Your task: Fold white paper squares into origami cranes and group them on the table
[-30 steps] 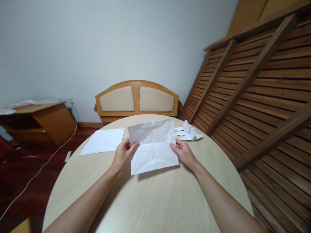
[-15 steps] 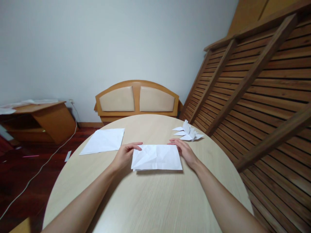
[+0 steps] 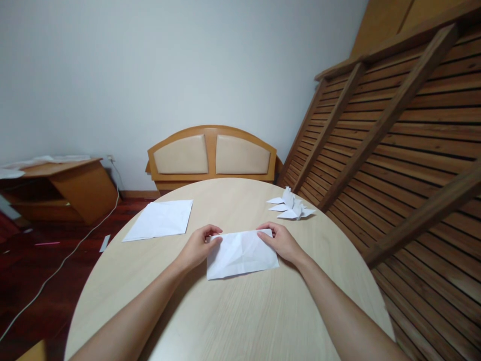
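Note:
A creased white sheet of paper (image 3: 240,253), folded in half, lies on the round pale wooden table (image 3: 233,311) in front of me. My left hand (image 3: 197,245) pinches its upper left corner with curled fingers. My right hand (image 3: 280,242) grips its upper right corner, fingers bent over the top edge. The sheet's near edge rests on the table.
A stack of flat white paper (image 3: 160,219) lies at the table's back left. Folded white paper figures (image 3: 291,206) sit at the back right. Beyond the table stands a wooden headboard (image 3: 211,155). Slatted wooden frames (image 3: 398,140) lean on the right; a cable (image 3: 56,265) crosses the floor.
The upright top half of the sheet came down toward me and the paper now lies folded. Both hands moved from its sides to its top corners and closed on them.

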A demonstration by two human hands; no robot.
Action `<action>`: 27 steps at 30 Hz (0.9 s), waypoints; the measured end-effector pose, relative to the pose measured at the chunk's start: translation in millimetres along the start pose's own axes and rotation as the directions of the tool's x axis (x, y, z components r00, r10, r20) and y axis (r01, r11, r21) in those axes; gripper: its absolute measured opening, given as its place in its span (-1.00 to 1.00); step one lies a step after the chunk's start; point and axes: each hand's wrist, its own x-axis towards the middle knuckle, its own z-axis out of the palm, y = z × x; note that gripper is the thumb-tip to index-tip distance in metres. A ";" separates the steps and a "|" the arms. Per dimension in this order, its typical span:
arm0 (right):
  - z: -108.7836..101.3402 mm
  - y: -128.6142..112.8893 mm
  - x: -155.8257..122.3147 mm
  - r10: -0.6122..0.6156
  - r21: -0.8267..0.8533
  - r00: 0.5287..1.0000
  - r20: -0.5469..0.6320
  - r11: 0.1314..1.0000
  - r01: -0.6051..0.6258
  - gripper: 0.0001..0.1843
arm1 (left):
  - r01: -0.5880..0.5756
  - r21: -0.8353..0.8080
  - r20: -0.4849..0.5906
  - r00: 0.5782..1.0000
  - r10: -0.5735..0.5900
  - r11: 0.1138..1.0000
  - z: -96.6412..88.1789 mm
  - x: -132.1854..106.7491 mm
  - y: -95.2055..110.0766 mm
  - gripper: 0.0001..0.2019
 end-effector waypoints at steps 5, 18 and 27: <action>7.9 -31.8 -7.5 -0.379 -0.479 0.924 -0.051 0.821 0.310 -0.78 | -0.100 0.033 0.043 0.994 0.098 0.994 12.8 -7.6 9.7 -0.85; 16.6 -44.3 -12.2 -0.213 -0.609 0.964 0.159 0.747 0.265 -0.55 | -0.032 -0.113 0.073 0.996 0.040 0.993 16.0 -7.4 10.3 -0.80; -1.3 -30.3 -7.1 -0.201 -0.529 0.971 0.129 0.814 0.238 -0.51 | 0.005 -0.053 0.131 0.991 0.002 0.999 1.3 -1.9 1.1 -0.66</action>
